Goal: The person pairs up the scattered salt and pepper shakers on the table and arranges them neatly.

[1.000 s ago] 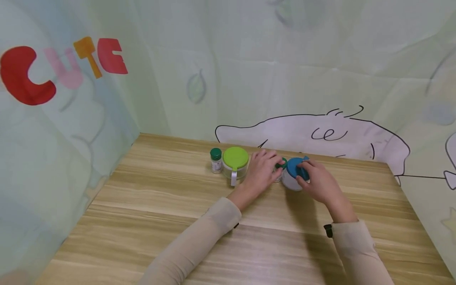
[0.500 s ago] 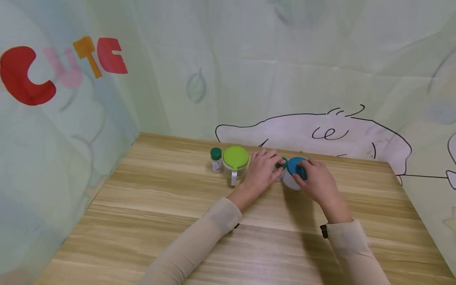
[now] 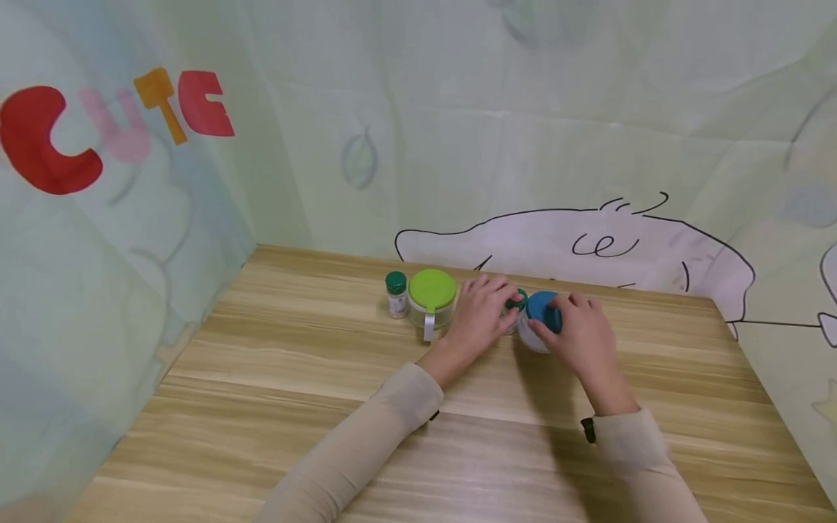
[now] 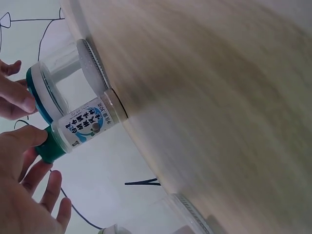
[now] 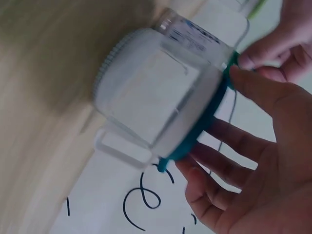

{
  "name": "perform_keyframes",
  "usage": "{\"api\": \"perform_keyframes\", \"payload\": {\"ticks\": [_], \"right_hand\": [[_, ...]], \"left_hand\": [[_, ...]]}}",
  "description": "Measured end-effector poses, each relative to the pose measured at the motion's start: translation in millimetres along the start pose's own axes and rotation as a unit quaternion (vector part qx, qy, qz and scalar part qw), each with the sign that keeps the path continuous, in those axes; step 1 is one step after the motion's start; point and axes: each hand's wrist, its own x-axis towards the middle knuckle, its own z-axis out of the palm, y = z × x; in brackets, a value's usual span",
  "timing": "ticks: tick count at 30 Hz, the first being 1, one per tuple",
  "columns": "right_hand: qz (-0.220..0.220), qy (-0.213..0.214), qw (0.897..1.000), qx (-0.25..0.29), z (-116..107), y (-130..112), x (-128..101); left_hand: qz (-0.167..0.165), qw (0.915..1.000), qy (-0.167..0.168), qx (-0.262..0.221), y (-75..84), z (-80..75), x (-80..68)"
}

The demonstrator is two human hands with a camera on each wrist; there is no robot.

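In the head view my left hand (image 3: 479, 314) pinches the green cap of a small clear spice bottle (image 4: 87, 125) between thumb and fingers. The bottle stands upright on the table, its printed label facing the left wrist camera. My right hand (image 3: 580, 333) grips the blue lid of a clear seasoning jar (image 5: 153, 90) from above, thumb at the near edge. That jar stands right beside the bottle. Its side handle shows in the right wrist view, but my right hand hides it from the head camera.
Left of my left hand stand a green-lidded clear jar (image 3: 432, 290) with a pale handle and another green-capped spice bottle (image 3: 396, 295). All are in a row near the back edge of the wooden table (image 3: 301, 349). Printed cloth walls (image 3: 314, 145) rise behind and at the left.
My right hand has shifted slightly left and nearer, staying on the blue lid. The lid's tab, visible a second ago, is now behind my fingers. My left hand keeps its place.
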Motion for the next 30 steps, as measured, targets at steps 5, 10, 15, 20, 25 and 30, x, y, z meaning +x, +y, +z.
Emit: {"api": "perform_keyframes", "payload": {"ticks": [5, 10, 15, 20, 25, 30], "right_hand": [[-0.039, -0.019, 0.998, 0.041, -9.3, 6.9, 4.6], [-0.060, -0.064, 0.995, 0.051, -11.4, 11.7, 6.8], [-0.048, -0.077, 0.995, 0.044, -8.9, 11.9, 6.2], [-0.053, -0.061, 0.996, 0.022, -6.4, 9.1, 7.2], [-0.053, -0.045, 0.997, -0.012, -4.2, 1.4, 3.9], [-0.044, -0.026, 0.998, -0.034, -0.3, -3.7, 1.0]], "left_hand": [[0.002, 1.0000, 0.002, 0.007, 0.5, -0.5, 0.7], [0.000, 0.9996, 0.002, 0.028, 2.1, -0.4, 0.5], [0.003, 0.9991, -0.001, 0.042, 3.3, -1.2, 0.5], [0.005, 0.9986, 0.009, 0.052, 3.4, -2.0, 1.5], [0.006, 0.9985, 0.004, 0.054, 3.8, -1.9, 1.0], [0.006, 0.9986, 0.003, 0.053, 4.5, -1.4, 0.7]]}}
